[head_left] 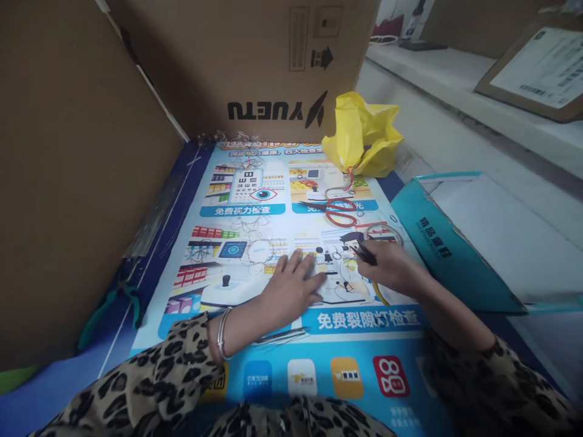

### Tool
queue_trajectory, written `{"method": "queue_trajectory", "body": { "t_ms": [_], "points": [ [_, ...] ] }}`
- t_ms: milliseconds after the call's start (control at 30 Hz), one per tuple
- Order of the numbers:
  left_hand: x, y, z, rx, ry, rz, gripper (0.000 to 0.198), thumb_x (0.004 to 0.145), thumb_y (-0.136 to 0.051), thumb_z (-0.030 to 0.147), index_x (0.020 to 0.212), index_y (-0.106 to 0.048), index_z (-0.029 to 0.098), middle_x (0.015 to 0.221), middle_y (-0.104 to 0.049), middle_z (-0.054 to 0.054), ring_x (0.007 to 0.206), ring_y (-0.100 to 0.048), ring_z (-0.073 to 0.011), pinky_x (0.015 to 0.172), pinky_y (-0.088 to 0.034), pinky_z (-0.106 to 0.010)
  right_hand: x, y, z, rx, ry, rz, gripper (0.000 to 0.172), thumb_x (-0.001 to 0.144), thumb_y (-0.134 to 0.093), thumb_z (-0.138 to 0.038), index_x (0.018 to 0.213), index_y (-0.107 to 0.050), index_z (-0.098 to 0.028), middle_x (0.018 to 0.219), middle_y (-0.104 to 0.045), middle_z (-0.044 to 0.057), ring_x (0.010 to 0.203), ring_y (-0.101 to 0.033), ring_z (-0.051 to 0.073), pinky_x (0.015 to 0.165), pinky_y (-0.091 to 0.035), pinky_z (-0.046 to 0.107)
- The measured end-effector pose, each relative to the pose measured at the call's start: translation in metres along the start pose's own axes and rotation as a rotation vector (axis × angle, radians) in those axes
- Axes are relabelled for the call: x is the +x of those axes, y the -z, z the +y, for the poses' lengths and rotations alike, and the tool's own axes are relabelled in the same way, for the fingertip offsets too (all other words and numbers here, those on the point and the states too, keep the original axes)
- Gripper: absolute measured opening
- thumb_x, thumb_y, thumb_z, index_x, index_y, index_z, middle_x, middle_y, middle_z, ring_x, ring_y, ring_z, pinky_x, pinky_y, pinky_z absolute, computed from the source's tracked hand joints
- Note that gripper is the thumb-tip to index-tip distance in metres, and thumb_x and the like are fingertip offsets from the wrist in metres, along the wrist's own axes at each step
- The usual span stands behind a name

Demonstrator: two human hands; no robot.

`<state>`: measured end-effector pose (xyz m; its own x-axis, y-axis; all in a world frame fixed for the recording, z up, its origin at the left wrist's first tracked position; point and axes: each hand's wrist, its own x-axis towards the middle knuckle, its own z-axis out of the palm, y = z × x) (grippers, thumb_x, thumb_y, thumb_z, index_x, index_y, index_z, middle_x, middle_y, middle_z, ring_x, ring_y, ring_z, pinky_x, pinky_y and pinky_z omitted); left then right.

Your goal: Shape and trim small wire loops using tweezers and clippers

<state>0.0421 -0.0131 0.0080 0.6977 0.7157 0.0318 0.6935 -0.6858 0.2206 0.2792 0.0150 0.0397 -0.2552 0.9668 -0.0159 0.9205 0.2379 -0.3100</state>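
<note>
a blue-and-white printed sheet (359, 349) lies flat, a crumpled yellow paper form (362, 133) at its far right corner; the left hand (289, 284), palm down, fingers spread wide, is over its middle; the right hand (392, 262), toward the right edge, grips a slim dark tool (367, 254); red-handled scissors (327, 207) lie beyond; thin silvery wires (285, 335) lie toward the near edge

Your bracelet (221, 334) is smooth, shiny metal; your sleeve (182, 358) is matt cloth. The poster (319, 364) under your hands looks smooth, with a slight sheen. You face a box (182, 54) of matt cardboard, creased yellow paper (350, 130), metal-bladed scissors (314, 207), and smooth, plastic-looking plier handles (97, 317).
</note>
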Motion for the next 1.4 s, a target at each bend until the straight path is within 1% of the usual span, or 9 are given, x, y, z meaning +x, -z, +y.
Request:
{"method": "queue_trajectory", "body": {
  "t_ms": [233, 467, 600, 733, 833, 933, 1100, 1267, 1400],
  "points": [
    [0.018, -0.013, -0.027, -0.02, -0.038, 0.088, 0.038, 0.088, -0.036, 0.011, 0.124, -0.048, 0.016, 0.136, -0.042, -0.013, 0.129, -0.035, -0.022, 0.106, -0.032, -0.037, -0.002, 0.005, 0.001, 0.089, -0.044, -0.025, 0.019, 0.07, -0.046, -0.03, 0.058, -0.034, -0.021, 0.053, -0.044, -0.002, 0.05, -0.038, 0.009, 0.048, -0.024, 0.023],
    [0.044, -0.021, -0.032, -0.092, 0.006, 0.156, 0.044, 0.079, -0.042, 0.002, 0.121, -0.048, 0.009, 0.134, -0.044, -0.016, 0.13, -0.032, -0.0211, 0.107, -0.031, -0.041, -0.003, 0.003, 0.001, 0.082, -0.038, -0.011, 0.018, 0.07, -0.046, -0.03, 0.059, -0.036, -0.021, 0.054, -0.048, -0.002, 0.051, -0.042, 0.01, 0.048, -0.026, 0.023],
    [0.051, -0.008, -0.027, -0.18, 0.12, 0.213, 0.042, 0.077, -0.048, 0.006, 0.118, -0.051, 0.009, 0.133, -0.045, -0.016, 0.128, -0.036, -0.0242, 0.105, -0.033, -0.042, -0.007, 0.006, -0.003, 0.07, -0.039, 0.008, 0.017, 0.07, -0.047, -0.03, 0.06, -0.037, -0.021, 0.054, -0.049, -0.002, 0.05, -0.043, 0.011, 0.048, -0.026, 0.023],
    [0.035, 0.014, -0.014, -0.543, 0.166, 0.276, 0.026, 0.086, -0.043, 0.021, 0.107, -0.058, 0.016, 0.115, -0.06, -0.009, 0.112, -0.051, -0.0198, 0.098, -0.038, -0.039, -0.009, 0.013, -0.02, 0.033, 0.025, 0.024, 0.017, 0.071, -0.047, -0.03, 0.061, -0.037, -0.021, 0.055, -0.05, -0.001, 0.051, -0.043, 0.011, 0.048, -0.026, 0.023],
    [0.019, 0.022, -0.005, -1.078, 0.213, 0.069, 0.027, 0.086, -0.045, 0.035, 0.102, -0.058, 0.017, 0.094, -0.066, -0.006, 0.086, -0.062, -0.0152, 0.078, -0.048, -0.031, -0.007, 0.015, -0.042, -0.044, 0.071, 0.003, 0.013, 0.072, -0.046, -0.03, 0.064, -0.042, -0.021, 0.061, -0.055, 0.001, 0.054, -0.047, 0.012, 0.05, -0.026, 0.023],
    [0.008, 0.021, -0.003, -1.449, 0.29, -0.046, 0.031, 0.08, -0.053, 0.04, 0.097, -0.056, 0.014, 0.079, -0.065, -0.005, 0.067, -0.062, -0.0119, 0.058, -0.046, -0.023, -0.004, 0.012, -0.068, -0.161, 0.098, -0.005, 0.011, 0.073, -0.046, -0.029, 0.071, -0.049, -0.019, 0.068, -0.06, 0.005, 0.061, -0.053, 0.016, 0.053, -0.026, 0.025],
    [-0.001, 0.021, -0.009, -1.538, 0.359, 0.051, 0.028, 0.073, -0.061, 0.037, 0.083, -0.057, 0.012, 0.058, -0.059, 0.0, 0.053, -0.056, -0.0093, 0.05, -0.041, -0.02, 0.001, 0.001, -0.099, -0.191, 0.138, -0.012, 0.019, 0.077, -0.046, -0.035, 0.077, -0.053, -0.017, 0.077, -0.063, 0.009, 0.068, -0.057, 0.02, 0.055, -0.029, 0.027],
    [-0.015, 0.024, -0.022, -1.652, 0.473, 0.147, 0.028, 0.074, -0.061, 0.039, 0.079, -0.057, 0.012, 0.073, -0.065, -0.004, 0.059, -0.061, -0.0098, 0.053, -0.044, -0.02, 0.005, 0.009, -0.098, 0.182, 0.021, 0.137, 0.018, 0.081, -0.045, -0.036, 0.076, -0.052, -0.02, 0.069, -0.06, 0.003, 0.063, -0.054, 0.014, 0.058, -0.036, 0.025],
    [-0.026, 0.023, -0.034, -1.737, 0.57, 0.181, 0.028, 0.075, -0.062, 0.039, 0.081, -0.06, 0.011, 0.077, -0.066, -0.006, 0.062, -0.062, -0.0101, 0.055, -0.045, -0.02, -0.002, 0.014, -0.085, 0.472, 0.035, 0.171, 0.022, 0.086, -0.038, -0.037, 0.085, -0.051, -0.02, 0.079, -0.059, 0.003, 0.076, -0.055, 0.015, 0.07, -0.042, 0.026]
  ]
}}
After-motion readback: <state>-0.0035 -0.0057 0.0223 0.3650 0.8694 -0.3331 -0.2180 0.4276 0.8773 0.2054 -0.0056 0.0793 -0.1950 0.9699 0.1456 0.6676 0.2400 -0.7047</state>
